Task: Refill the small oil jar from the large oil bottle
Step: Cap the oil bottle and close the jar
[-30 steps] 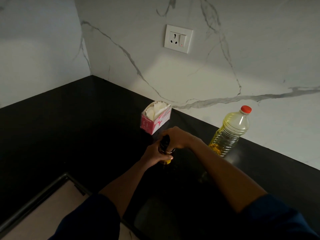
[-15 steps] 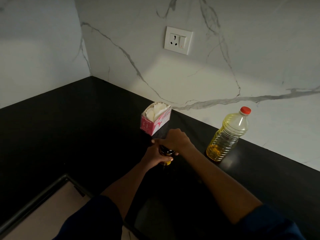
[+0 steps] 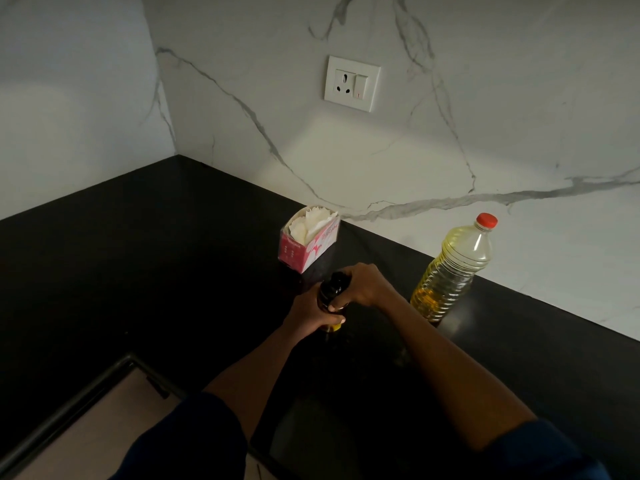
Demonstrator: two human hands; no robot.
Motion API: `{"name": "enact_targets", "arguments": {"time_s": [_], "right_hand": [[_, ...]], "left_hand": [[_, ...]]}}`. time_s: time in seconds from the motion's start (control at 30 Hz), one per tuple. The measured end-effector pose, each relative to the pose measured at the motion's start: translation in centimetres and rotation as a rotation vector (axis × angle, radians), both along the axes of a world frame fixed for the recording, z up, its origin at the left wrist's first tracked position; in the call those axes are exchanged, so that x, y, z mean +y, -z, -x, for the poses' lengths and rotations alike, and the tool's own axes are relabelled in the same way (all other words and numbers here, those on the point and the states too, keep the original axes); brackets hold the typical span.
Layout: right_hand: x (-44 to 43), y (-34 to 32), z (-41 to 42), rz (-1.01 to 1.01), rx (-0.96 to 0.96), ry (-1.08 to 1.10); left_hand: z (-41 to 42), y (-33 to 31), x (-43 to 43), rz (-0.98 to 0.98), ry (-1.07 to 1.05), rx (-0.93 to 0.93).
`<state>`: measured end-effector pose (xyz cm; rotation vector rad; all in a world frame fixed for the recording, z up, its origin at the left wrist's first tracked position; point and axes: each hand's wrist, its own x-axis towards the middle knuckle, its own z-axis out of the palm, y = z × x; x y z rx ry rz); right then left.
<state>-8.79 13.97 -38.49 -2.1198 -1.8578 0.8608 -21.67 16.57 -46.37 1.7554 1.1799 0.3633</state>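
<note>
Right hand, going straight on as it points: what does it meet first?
Past the small dark oil jar it grips, the right hand would probably meet the pink cardboard tissue box; depth unclear.

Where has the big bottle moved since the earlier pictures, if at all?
No, it has not moved. The bottle stands in the same spot, below and to the right of the socket, as before.
</note>
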Motion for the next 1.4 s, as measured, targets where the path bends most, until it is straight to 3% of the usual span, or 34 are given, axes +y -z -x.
{"name": "enact_targets", "arguments": {"time_s": [0.23,0.43,0.53,0.77,1.03,1.2,1.4], "right_hand": [[0.3,1.7,1.5,-0.115,-0.056,0.186],[-0.7,1.7,0.2,-0.098,0.167,-0.02],[-0.8,3.2,-0.5,-0.146,0.224,-0.023],[-1.2,6.2,0.9,-0.439,0.249,0.211],[-1.7,7.1,2.2,-0.537,0.292,0.374],[-1.7,6.7,2.7,-0.467,0.284,0.363],[-0.4,2.7,0.7,-0.093,0.307,0.006]], "left_hand": [[-0.2,-0.2,0.0,-0.004,-0.004,0.036],[0.2,0.6,0.6,0.022,0.015,-0.004],[0.2,1.0,0.5,0.0,-0.002,-0.034],[-0.4,1.8,0.4,-0.067,-0.058,-0.043],[-1.3,1.8,-0.4,-0.136,-0.1,0.06],[-0.8,1.7,-0.5,-0.1,-0.141,0.018],[1.1,1.4,0.5,-0.078,-0.172,-0.017]]}}
